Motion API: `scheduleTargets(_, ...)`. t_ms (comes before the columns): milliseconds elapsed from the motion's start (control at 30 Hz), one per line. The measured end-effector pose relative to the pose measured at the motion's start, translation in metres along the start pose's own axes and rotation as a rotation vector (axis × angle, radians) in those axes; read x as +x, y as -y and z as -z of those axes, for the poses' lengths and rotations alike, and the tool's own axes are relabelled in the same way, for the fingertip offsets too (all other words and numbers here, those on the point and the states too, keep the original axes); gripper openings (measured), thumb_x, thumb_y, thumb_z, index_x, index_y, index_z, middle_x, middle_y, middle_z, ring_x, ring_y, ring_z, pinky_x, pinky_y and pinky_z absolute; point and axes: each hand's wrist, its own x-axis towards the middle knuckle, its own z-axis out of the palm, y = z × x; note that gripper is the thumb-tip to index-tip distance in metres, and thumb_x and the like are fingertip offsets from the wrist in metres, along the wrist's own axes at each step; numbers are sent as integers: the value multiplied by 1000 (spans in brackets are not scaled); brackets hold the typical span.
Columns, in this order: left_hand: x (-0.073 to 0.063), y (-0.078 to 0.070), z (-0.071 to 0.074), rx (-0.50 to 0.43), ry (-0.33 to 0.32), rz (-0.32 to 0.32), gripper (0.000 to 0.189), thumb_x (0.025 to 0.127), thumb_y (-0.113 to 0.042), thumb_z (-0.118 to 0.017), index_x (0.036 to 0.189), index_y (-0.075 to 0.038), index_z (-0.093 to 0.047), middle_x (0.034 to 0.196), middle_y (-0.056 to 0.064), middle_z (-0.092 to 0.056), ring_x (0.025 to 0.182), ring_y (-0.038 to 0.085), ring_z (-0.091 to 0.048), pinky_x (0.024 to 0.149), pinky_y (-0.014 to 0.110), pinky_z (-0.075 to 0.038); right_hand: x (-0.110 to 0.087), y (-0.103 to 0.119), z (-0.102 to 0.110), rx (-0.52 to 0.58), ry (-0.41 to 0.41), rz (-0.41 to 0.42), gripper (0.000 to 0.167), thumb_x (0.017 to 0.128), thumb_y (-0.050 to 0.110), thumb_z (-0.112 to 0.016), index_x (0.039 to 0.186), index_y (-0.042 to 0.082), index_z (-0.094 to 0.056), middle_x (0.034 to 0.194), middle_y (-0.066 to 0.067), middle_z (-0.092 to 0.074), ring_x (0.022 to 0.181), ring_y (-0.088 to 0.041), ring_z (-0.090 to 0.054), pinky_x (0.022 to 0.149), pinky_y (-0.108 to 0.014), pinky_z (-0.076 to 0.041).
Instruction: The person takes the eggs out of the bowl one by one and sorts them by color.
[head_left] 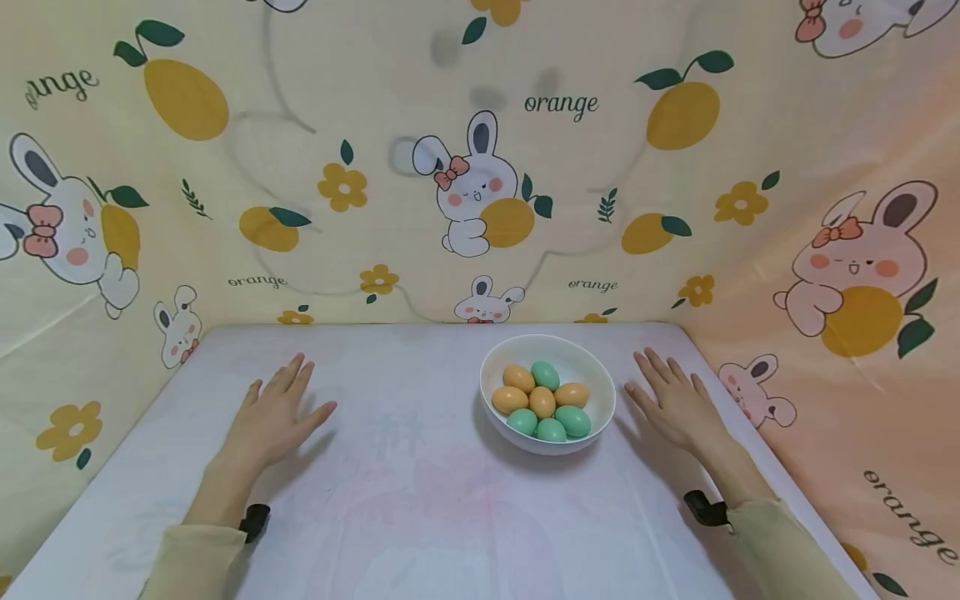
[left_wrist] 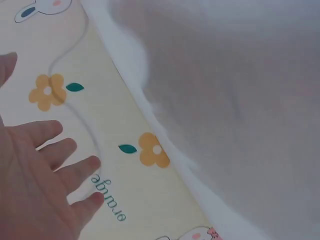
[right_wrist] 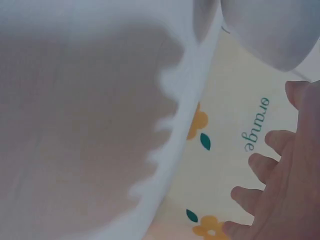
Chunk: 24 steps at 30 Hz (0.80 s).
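A white bowl (head_left: 491, 425) stands right of the middle of the table in the head view. Inside it lie several orange eggs (head_left: 510, 400) and several green eggs (head_left: 573, 421). My right hand (head_left: 678, 408) hovers just right of the bowl, fingers spread and holding nothing. Over the table's left side, my left hand (head_left: 270, 421) is held out flat with its thumb apart, also holding nothing. The right wrist view catches the underside of the bowl (right_wrist: 275, 30) near the right thumb. Spread left fingers (left_wrist: 82, 167) show in the left wrist view, with no object near them.
A white cloth covers the table (head_left: 405, 500). Behind it and along both sides hangs a cream curtain (head_left: 360, 100) printed with rabbits, oranges and flowers. A black wrist strap (head_left: 255, 522) is on the left wrist, and another black strap (head_left: 705, 508) on the right.
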Motion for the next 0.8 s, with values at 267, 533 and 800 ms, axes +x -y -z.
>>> scheduleTargets(267,9,-16,-4,-33,-119,-86,74,103,-42,-61,155,6,-40,164,26,-32,141,50,-44,114,67,-33,-1,10,0,73,-60,64,74,110,52,-38,165,4,-22,169,-23,-20,153,-52,-17,121,-70,-11)
scheduleTargets(533,25,-37,-13,-112,-275,-185,61,99,-30,-68,148,4,-51,157,20,-47,134,45,-54,104,63,-46,1,18,-2,121,-70,150,75,110,50,-43,165,4,-21,171,-17,-20,157,-44,-13,126,-60,-11)
scheduleTargets(800,38,-68,-14,-203,-345,-269,55,98,-26,-70,144,1,-56,151,16,-54,133,40,-56,102,62,-49,1,28,-9,125,-10,183,79,109,51,-44,165,4,-17,172,-16,-15,158,-43,-10,125,-61,-10)
